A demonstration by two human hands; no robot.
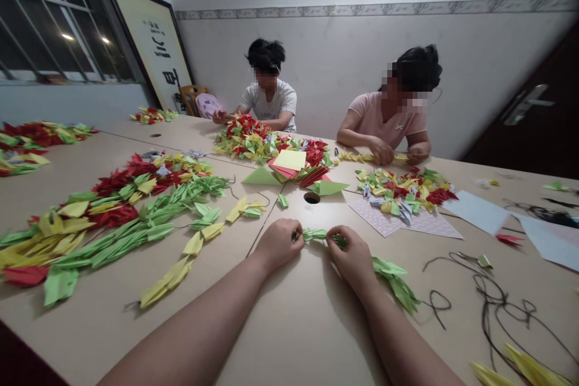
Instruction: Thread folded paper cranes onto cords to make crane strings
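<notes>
A strand of folded green paper pieces (395, 283) runs from between my two hands, under my right hand, and out to the lower right, with dark string at its end. My left hand (281, 244) is closed on the strand's left end. The fingers of my right hand (349, 253) pinch the strand a little to the right, with green pieces showing between the hands. A small loose green piece (283, 201) lies beyond my left hand. Stacked square papers (291, 160) in yellow, red and green lie farther ahead, behind a round hole (312, 198) in the table.
Folded green, yellow and red strands (131, 235) cover the left side. A colourful heap (248, 139) sits at the far middle, another (407, 193) at the right. Black string (493, 295) lies tangled at right. Two people sit across the table (280, 325), their hands on paper pieces.
</notes>
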